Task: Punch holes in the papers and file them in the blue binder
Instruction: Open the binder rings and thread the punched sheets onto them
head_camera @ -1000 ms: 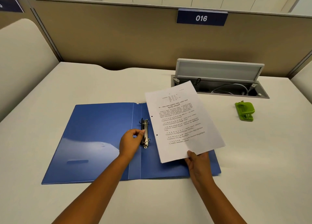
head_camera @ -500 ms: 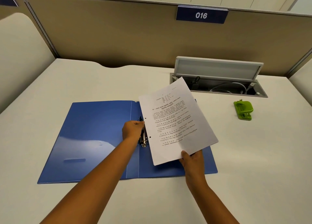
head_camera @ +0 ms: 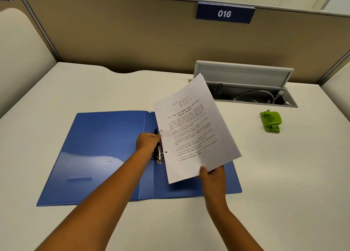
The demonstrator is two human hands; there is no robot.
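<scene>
Pinching punched papers (head_camera: 191,129) at their near edge — right fingers (head_camera: 203,172), left fingers (head_camera: 151,140) curled on binder rings (head_camera: 158,152).

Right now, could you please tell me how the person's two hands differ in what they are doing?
The left hand rests at the metal ring clip of the open blue binder, low on the desk; the right hand pinches the papers' near corner. The left hand's fingers are hidden behind the sheet edge, while the right hand's thumb lies plainly on top. Both are bare and reach over the binder.
</scene>
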